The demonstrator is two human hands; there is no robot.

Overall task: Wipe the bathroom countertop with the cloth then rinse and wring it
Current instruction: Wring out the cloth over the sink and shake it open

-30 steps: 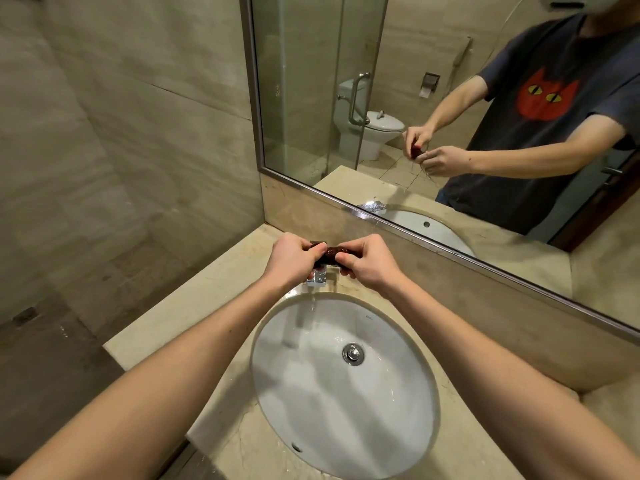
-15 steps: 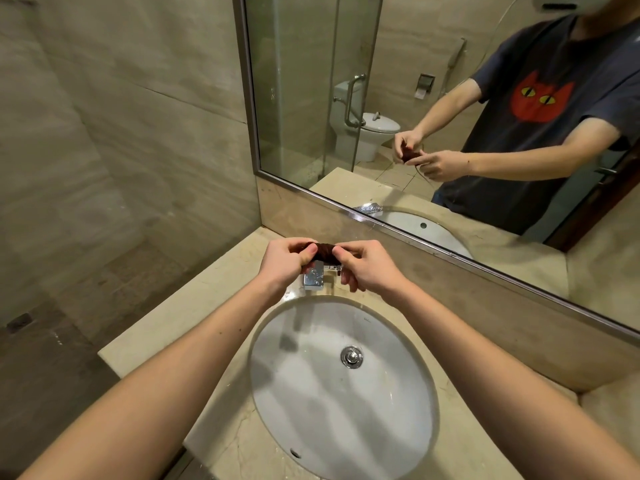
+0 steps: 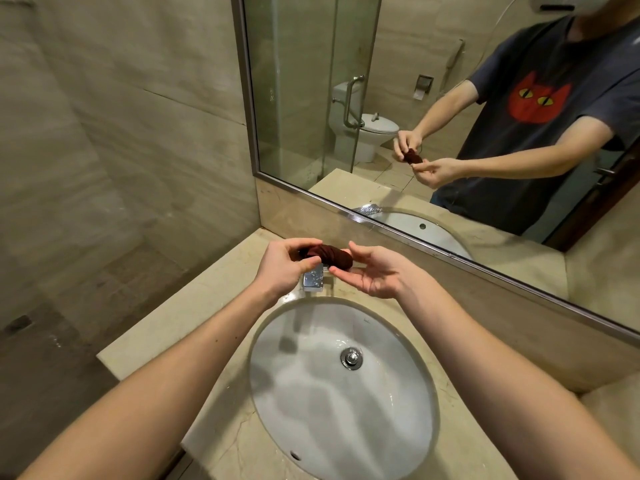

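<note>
A dark red cloth (image 3: 327, 256), twisted into a tight roll, is held above the chrome faucet (image 3: 314, 279). My left hand (image 3: 282, 266) pinches the roll's left end between thumb and fingers. My right hand (image 3: 372, 271) is spread, palm up, its fingertips at the roll's right end without gripping it. Below lies the white oval sink (image 3: 298, 403), set in the beige stone countertop (image 3: 180, 317). No water runs from the faucet.
A wall mirror (image 3: 450, 109) rises behind the counter and reflects a person, a toilet and a glass shower door. A tiled wall stands to the left, and the counter's left edge (image 3: 110, 362) drops to the dark floor. The sink drain (image 3: 351, 357) sits mid-basin.
Both hands were clenched on the cloth, twisting it over the faucet. Now my right hand has let go and spread out, and the twisted roll stays in my left hand.
</note>
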